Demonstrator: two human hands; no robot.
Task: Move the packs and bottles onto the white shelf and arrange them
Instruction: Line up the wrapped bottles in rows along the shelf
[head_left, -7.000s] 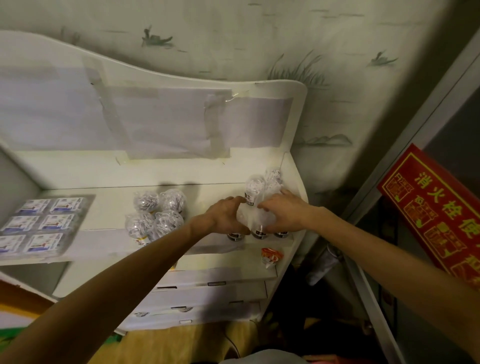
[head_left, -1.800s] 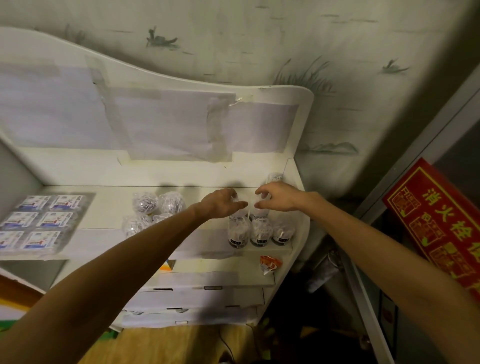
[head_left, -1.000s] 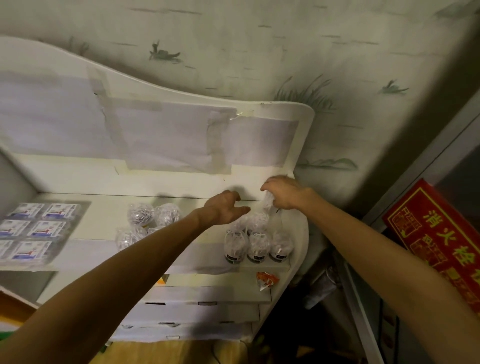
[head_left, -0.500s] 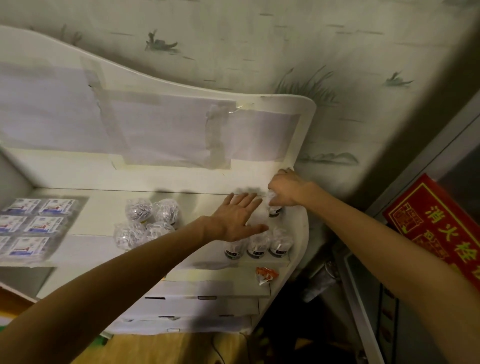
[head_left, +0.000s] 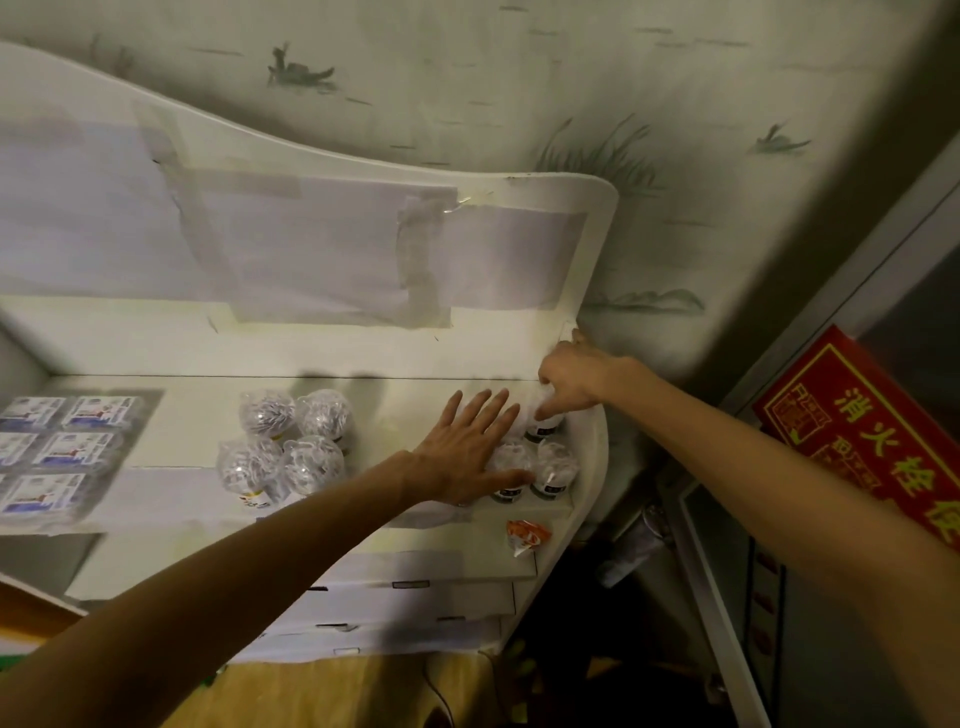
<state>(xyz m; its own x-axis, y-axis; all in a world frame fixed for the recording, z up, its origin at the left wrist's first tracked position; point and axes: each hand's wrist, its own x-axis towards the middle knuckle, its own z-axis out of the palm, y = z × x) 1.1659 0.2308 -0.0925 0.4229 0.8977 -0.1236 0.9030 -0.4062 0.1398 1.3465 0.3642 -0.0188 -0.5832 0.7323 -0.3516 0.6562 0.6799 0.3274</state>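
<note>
Small clear bottles stand in a cluster (head_left: 556, 467) at the right end of the white shelf (head_left: 405, 395). My left hand (head_left: 462, 452) lies flat with straight fingers over the left side of that cluster. My right hand (head_left: 571, 379) grips the top of a bottle (head_left: 543, 428) at the back right corner. A second group of several bottles (head_left: 291, 441) stands mid-shelf. A plastic-wrapped pack of blue-and-white sachets (head_left: 52, 452) lies at the left end.
The shelf's tall backboard (head_left: 311, 249) carries taped white paper. Below the shelf are white drawers (head_left: 415, 597) and a small orange packet (head_left: 524, 535) on a ledge. A red sign with yellow characters (head_left: 872, 431) leans at the right, beside a dark gap.
My left hand opened flat and came down over the bottle cluster. My right hand moved a bottle to the back right corner and still grips it.
</note>
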